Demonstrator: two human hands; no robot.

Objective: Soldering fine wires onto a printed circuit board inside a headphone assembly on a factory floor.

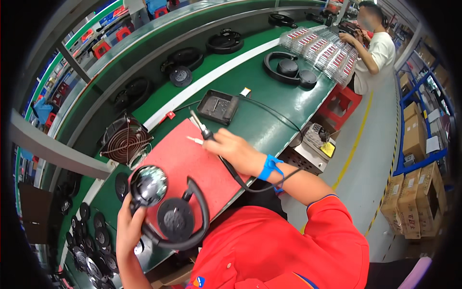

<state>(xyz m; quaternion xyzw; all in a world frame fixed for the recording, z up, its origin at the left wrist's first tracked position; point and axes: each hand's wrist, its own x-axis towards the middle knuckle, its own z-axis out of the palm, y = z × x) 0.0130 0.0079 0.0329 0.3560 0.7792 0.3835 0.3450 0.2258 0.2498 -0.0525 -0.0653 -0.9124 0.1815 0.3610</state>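
My left hand [129,222] grips a pair of black headphones by one ear cup [149,185], whose shiny face is turned up. The other ear cup [176,220] and the curved headband [206,207] rest over a pink-red mat [168,156]. My right hand [234,150] is closed round a soldering iron [207,133], its metal tip pointing up and away, apart from the headphones. A thin pale-tipped tool [194,140], perhaps tweezers, juts from the same hand. A blue strap [270,167] with a cord circles my right wrist.
Beyond the mat lie a black tray [236,108] and a fan with a coiled guard [126,139]. Several round black parts [91,245] cover the left bench. More headphones [288,68] and clear plastic trays [320,52] sit farther right, near a co-worker [382,50]. A cable [276,111] crosses the bench.
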